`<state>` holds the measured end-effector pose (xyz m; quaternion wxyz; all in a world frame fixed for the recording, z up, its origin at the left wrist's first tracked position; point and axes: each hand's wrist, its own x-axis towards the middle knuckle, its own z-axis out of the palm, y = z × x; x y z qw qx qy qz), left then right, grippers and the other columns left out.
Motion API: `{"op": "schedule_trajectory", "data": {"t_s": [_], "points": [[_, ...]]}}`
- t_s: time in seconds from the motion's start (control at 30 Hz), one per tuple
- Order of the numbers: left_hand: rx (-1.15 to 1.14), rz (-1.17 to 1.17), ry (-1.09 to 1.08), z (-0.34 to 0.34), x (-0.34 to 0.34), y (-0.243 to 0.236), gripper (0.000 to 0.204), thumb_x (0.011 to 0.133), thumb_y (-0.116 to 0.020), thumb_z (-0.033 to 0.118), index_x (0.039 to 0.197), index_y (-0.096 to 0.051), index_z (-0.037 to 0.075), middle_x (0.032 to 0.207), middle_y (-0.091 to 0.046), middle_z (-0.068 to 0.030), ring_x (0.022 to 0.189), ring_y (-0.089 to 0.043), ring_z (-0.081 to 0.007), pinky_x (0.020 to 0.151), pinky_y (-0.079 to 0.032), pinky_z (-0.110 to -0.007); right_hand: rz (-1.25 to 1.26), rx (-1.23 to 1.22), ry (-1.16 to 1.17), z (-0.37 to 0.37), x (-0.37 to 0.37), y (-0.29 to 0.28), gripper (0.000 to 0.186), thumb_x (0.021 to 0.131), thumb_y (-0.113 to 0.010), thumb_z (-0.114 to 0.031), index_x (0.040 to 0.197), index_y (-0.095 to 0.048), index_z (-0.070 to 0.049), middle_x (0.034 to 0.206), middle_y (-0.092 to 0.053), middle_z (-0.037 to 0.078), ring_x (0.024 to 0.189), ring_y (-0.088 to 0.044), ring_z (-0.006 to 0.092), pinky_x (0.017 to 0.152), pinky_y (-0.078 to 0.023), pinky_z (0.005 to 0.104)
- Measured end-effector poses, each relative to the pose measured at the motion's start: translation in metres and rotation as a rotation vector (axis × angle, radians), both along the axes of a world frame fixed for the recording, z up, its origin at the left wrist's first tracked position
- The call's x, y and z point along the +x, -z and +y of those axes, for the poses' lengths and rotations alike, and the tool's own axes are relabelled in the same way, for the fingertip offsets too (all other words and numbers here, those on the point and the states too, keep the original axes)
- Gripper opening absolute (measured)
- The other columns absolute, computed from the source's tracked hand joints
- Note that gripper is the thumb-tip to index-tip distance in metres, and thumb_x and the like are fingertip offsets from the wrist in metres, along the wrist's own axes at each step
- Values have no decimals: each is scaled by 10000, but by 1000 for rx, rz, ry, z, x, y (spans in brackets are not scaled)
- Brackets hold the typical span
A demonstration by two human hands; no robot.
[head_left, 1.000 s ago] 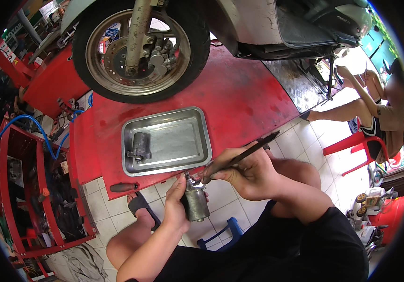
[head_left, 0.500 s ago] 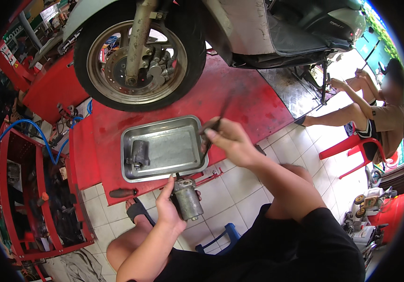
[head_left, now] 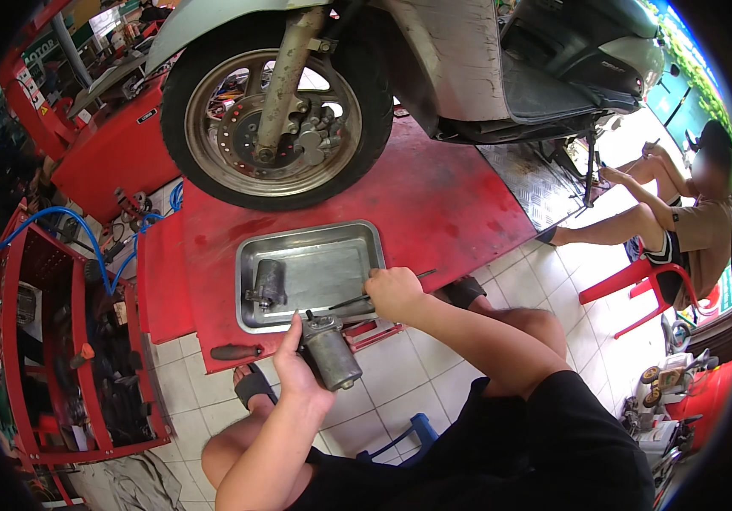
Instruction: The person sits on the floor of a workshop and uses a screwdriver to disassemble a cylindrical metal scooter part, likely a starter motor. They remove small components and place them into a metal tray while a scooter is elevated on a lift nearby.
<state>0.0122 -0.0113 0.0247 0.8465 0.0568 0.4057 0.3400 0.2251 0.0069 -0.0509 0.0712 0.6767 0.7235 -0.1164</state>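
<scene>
My left hand [head_left: 302, 366] is wrapped round a grey metal starter motor [head_left: 332, 353], held tilted in front of the table edge with its shaft end toward the tray. My right hand [head_left: 395, 291] is closed in a fist round a thin dark rod-like tool [head_left: 351, 301] that sticks out on both sides; its exact kind is unclear. The tool's left tip is above the motor, apart from it, over the near rim of a metal tray [head_left: 366, 228]. A second, darker cylindrical motor [head_left: 269, 282] lies in the tray's left part.
The tray stands on a red lift table [head_left: 460, 196] below a scooter's front wheel [head_left: 277, 128]. A dark-handled tool [head_left: 236, 352] lies at the table's near left edge. Left is a red tool rack [head_left: 85, 366] with a blue hose. Another person [head_left: 698, 213] sits at right; a blue stool [head_left: 421, 428] is below me.
My right hand has come down and slightly left with the tool, which has turned from steep to nearly level. The motor in my left hand has tilted slightly. The view has shifted a little.
</scene>
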Motion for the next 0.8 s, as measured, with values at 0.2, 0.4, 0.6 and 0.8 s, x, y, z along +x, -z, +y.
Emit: {"op": "schedule_trajectory", "data": {"t_s": [0.2, 0.4, 0.6, 0.8], "points": [[46, 14, 54, -3, -4, 10, 564, 987, -460, 536, 1103, -621, 7, 961, -680, -140, 845, -660, -296, 763, -538, -433, -120, -39, -53, 5, -8, -7, 195, 826, -676, -109, 1014, -724, -86, 1081, -682, 104, 897, -733, 268, 706, -593, 374], [32, 21, 17, -5, -3, 5, 525, 976, -507, 513, 1059, -636, 10, 901, -684, -133, 795, -665, -293, 726, -543, -418, -76, 78, 15, 10, -2, -2, 197, 803, -693, -117, 991, -718, -61, 1083, -665, 135, 874, -726, 298, 709, -591, 390], [6, 24, 14, -7, 1, 4, 516, 968, -536, 507, 1057, -639, 9, 876, -682, -131, 776, -667, -291, 718, -546, -415, 570, 415, 246, 9, 19, -25, 186, 798, -685, -66, 946, -691, 47, 973, -679, 252, 865, -699, 399, 755, -565, 419], [-11, 2, 28, -7, 0, 4, 518, 967, -538, 508, 1066, -638, 9, 884, -681, -132, 783, -666, -294, 727, -545, -420, 858, 345, 315, -8, 22, -68, 198, 817, -685, -42, 981, -691, 69, 871, -706, 245, 812, -700, 384, 765, -544, 399]]}}
